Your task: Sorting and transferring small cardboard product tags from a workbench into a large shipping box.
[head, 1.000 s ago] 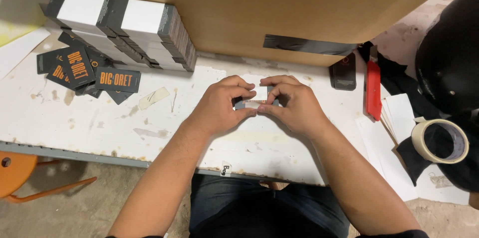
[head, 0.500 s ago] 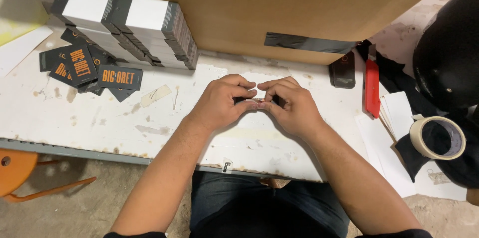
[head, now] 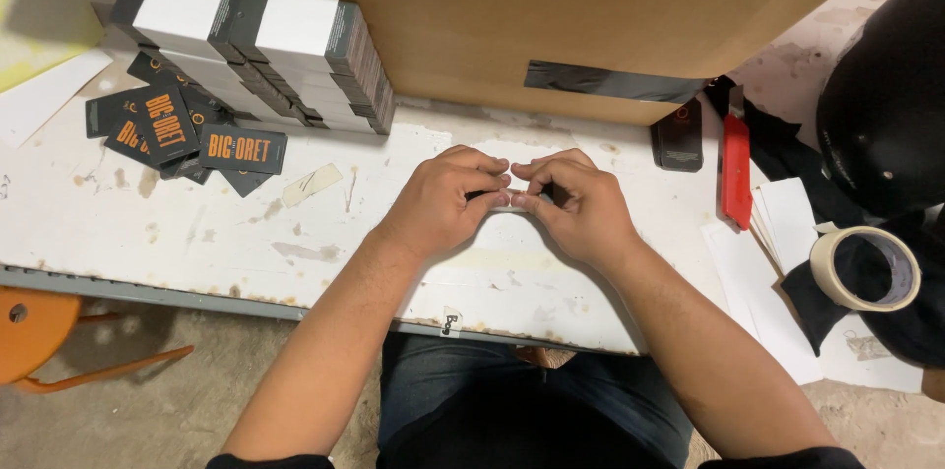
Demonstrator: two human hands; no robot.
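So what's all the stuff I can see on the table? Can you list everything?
table: one, white, worn
small item: one, mostly hidden, pinched between both hands
cardboard sheet: one, brown, top
boxes: stacked, white and dark, top left
cards: several, black and orange, left
tape roll: one, beige, right
red tool: one, right
helmet: one, black, right
stool: one, orange, bottom left
left hand: one, centre
right hand: one, centre

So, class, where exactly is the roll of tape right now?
In the head view, the roll of tape lies at the table's right edge, beside the black helmet, right of the red cutter.
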